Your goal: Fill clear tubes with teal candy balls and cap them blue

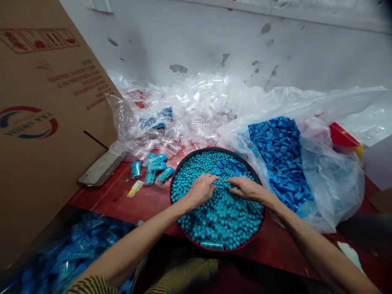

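Reaches with both bare arms over a round tub (219, 249), set on a red table (147, 208) and filled with turquoise beads (191, 173); holds the left hand (202, 188) above the middle of the beads, with fingers bent and thumb close to them; cannot make out whether clamped on anything there; holds the right hand (245, 188) just beside, facing the left across a narrow gap, with forefinger and thumb slightly apart; cannot make out whether holding anything there either; has loose blue parts (232, 166) lying on the beads just beyond the fingers, and clear containers (211, 234) among the beads nearer the body; has to the left, on the table, several small capped containers (157, 166) with turquoise contents, a yellow-and-white slip (135, 188), and a tall cardboard box (45, 81) farther left; faces, beyond the tub, a heap of clear plastic pieces (199, 118); has to the right a translucent bag (333, 179), opened around many blue plastic pieces (278, 159).
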A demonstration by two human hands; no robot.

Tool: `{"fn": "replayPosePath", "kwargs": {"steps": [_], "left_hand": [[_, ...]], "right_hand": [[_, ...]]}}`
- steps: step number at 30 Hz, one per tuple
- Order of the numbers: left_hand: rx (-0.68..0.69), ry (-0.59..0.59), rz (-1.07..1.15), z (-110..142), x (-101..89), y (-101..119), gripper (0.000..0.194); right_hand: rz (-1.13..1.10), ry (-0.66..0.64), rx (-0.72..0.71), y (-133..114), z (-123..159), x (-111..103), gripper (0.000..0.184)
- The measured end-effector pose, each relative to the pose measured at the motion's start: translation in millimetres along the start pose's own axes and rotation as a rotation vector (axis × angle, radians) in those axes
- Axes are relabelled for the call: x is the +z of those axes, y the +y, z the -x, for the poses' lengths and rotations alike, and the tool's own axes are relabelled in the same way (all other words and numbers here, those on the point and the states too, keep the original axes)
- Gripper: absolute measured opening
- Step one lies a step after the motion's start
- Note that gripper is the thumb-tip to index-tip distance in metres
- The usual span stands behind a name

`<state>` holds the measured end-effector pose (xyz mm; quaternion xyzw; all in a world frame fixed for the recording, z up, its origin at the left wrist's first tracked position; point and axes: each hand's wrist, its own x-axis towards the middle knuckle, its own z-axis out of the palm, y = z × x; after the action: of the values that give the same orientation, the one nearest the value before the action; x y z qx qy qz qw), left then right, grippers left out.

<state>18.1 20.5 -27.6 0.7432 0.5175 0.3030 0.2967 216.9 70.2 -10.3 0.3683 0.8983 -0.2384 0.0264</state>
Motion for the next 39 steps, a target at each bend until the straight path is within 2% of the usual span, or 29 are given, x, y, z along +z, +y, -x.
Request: {"fn": "replayPosePath", "kwargs": {"steps": [5,9,12,15,21,24,26,29,31,35,39], "left_hand": [[-0.041,-0.06,0.128,-25,17.2,-2,0.034],[-0.083,-0.055,0.318,-35,13.6,-3,0.025],[-0.165,-0.094,0.503,-32,0.4,-6,0.018],[-0.268,-0.135,0.63,-27,-18.4,-10,0.023],[-0.321,-0.142,0.719,-31,-52.5,-7,0.03],[-0.321,-0.128,0.661,-28,-60.7,-9,0.028],[-0.34,-0.091,0.625,-21,-62.9,-16,0.029],[-0.388,-0.027,0.638,-7,-62.1,-28,0.032],[-0.41,-0.009,0.661,2,-59.4,-34,0.033],[-0.451,0.057,0.69,13,-51.2,-35,0.033],[-0.483,0.076,0.68,14,-43.5,-33,0.032]], "right_hand": [[-0.116,0.198,0.057,0,-1,0,0.037],[-0.384,0.288,0.008,-9,-8,-2,0.035],[-0.57,0.282,-0.005,-18,-19,-3,0.031],[-0.669,0.256,-0.042,-25,-34,-7,0.026],[-0.847,0.074,-0.081,-31,-63,-28,0.018],[-0.774,0.014,-0.087,-29,-65,-30,0.014],[-0.604,-0.028,-0.065,-25,-60,-28,0.01],[-0.187,0.041,0.052,-17,-52,-24,0.01],[0.01,0.118,0.18,-11,-50,-24,0.015],[0.112,0.173,0.429,-5,-57,-21,0.04],[0.16,0.181,0.526,-17,-73,-3,0.042]]}}
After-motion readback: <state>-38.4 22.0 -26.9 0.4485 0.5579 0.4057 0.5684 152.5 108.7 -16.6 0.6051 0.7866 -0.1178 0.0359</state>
